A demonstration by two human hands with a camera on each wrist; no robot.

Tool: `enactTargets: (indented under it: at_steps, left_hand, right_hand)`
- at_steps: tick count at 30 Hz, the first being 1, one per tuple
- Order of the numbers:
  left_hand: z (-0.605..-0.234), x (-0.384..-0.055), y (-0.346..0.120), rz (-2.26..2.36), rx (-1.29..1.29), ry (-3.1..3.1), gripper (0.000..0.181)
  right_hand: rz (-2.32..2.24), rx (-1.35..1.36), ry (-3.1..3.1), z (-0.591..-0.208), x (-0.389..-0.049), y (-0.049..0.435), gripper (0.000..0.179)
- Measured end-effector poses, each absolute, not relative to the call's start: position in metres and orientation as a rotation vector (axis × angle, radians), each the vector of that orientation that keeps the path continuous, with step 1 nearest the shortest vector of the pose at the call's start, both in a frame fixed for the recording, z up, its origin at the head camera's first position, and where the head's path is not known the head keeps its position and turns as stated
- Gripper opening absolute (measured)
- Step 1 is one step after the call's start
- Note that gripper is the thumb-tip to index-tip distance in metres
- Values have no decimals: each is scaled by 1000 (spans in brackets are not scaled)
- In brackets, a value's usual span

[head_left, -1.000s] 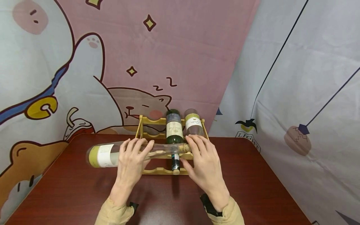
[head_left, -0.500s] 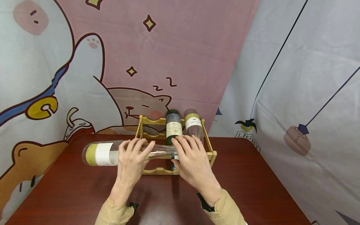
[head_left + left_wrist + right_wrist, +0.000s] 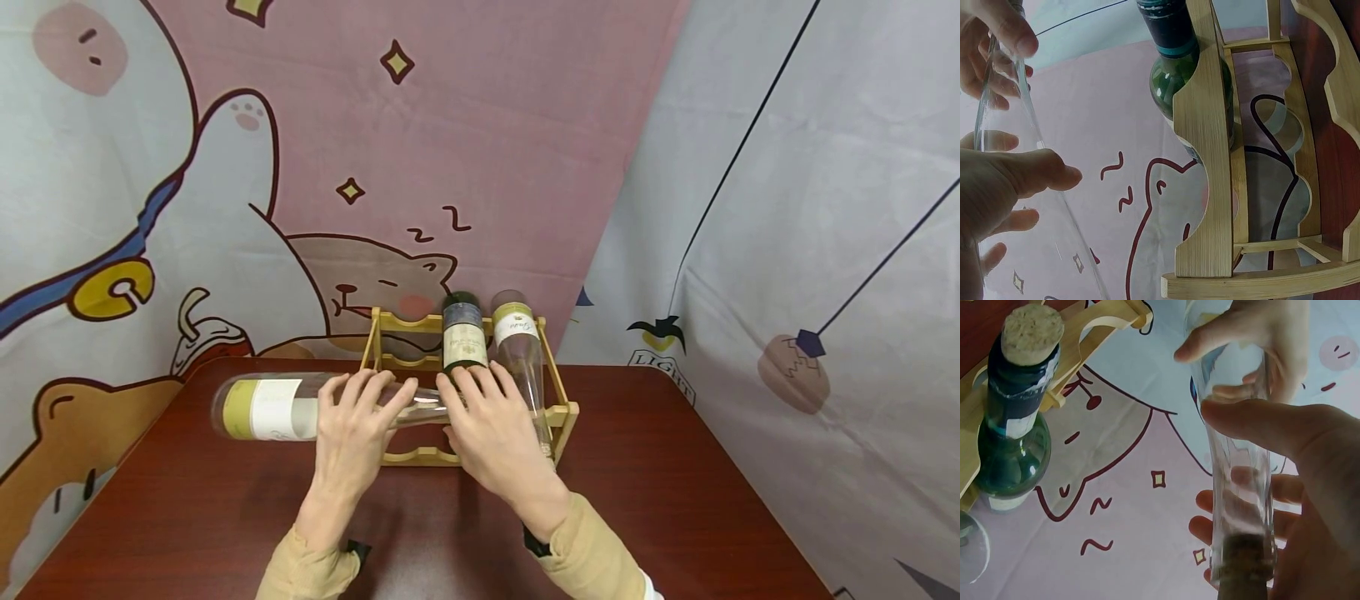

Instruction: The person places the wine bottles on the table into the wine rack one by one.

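A clear glass wine bottle (image 3: 273,408) with a white and yellow-green label lies sideways in the air before the rack, its base to the left. My left hand (image 3: 352,433) grips it round the body. Farther right, my right hand (image 3: 487,433) holds the neck; a cork (image 3: 1242,553) sits in its mouth in the right wrist view. Behind the hands stands a wooden wine rack (image 3: 423,456). On it rest a green wine bottle (image 3: 464,337), its neck hidden by my right hand in the head view, and a second clear bottle (image 3: 517,342).
The rack stands on a dark red-brown table (image 3: 675,500). Directly behind the table hangs a cartoon-printed cloth (image 3: 495,125), and a pale one (image 3: 787,208) hangs on the right. The rack's left end (image 3: 375,342) shows scalloped rails.
My right hand has slid left along the neck toward my left hand, covering the cork in the head view. The held bottle has shifted slightly left. The racked bottles have stayed put.
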State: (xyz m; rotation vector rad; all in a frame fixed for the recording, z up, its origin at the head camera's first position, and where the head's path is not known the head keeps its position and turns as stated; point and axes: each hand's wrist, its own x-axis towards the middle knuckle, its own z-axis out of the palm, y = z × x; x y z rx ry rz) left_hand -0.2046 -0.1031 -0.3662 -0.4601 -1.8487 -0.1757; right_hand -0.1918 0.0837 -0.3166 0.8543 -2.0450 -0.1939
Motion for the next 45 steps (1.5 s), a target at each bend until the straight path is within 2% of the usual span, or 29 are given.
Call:
enactTargets:
  at_steps: [8,20,36,45]
  left_hand:
    - [-367,-203,-100,-153,-471,-1850,60]
    - [-367,-204,-96,-133,-501,-1817,28]
    - [-368,-207,-95,-118,-523,-1788,28]
    - [-371,-208,-94,-114,-528,-1786,28]
  right_hand:
    - [-244,864,-2053,-319,-192,75,58]
    - [-292,856,-2098,-312,-195,75,51]
    - [-291,861,-2178,-315,-198,78,33]
    - [-299,835,-2227,-318,-197,77,29]
